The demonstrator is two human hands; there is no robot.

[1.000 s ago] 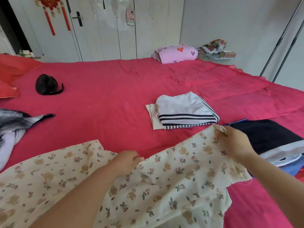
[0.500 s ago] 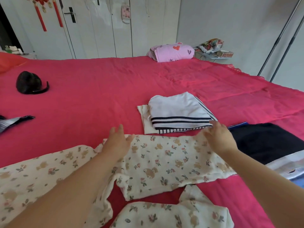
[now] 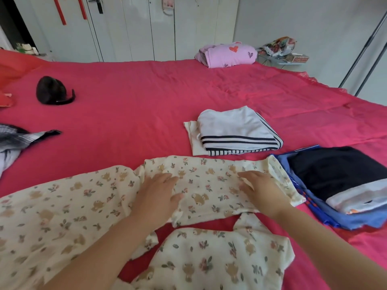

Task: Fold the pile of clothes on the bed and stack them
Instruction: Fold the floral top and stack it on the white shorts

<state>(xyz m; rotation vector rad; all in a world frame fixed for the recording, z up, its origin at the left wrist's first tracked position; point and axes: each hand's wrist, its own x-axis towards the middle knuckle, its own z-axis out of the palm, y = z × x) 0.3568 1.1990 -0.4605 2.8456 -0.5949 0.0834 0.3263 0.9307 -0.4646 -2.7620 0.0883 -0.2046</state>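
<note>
Head: left hand (image 3: pixel 156 195), right hand (image 3: pixel 261 190) flat on floral garment (image 3: pixel 209 185)

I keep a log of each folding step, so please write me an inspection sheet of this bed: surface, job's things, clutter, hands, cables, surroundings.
Surface: red wrinkled bed cover, carrying everything.
Job's things: cream floral cotton garment spread nearest; folded white black-striped pile behind it; folded navy and blue pile at right; unfolded grey checked cloth at left.
Clutter: black round cap far left; pink heart-print bundle at far edge.
Hands: left hand and right hand both flat on the floral garment, fingers straight.
Cables: nothing seen.
Surroundings: white wardrobe doors; metal poles at right.
</note>
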